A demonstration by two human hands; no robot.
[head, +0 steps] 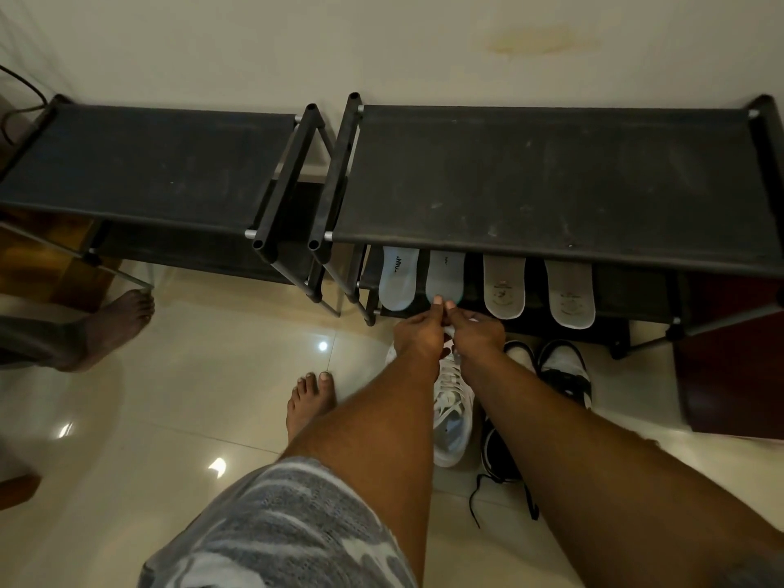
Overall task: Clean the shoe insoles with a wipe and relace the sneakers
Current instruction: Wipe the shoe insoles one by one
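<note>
A white sneaker (453,418) lies on the floor with its toe toward the right shoe rack (551,180). My left hand (418,333) and my right hand (477,333) meet above the toe, fingertips together. Both pinch a thin white strip, apparently the sneaker's lace (449,331). Just beyond my fingertips, two pale blue insoles (399,282) (445,275) and two grey insoles (505,286) (570,292) lie side by side on the rack's lower shelf. My forearms hide part of the white sneaker.
Black-and-white sneakers (564,371) stand right of the white one, with a loose black lace (477,498) on the tiles. A second black rack (148,163) stands to the left. My bare foot (309,401) and another person's foot (114,324) rest on the glossy floor.
</note>
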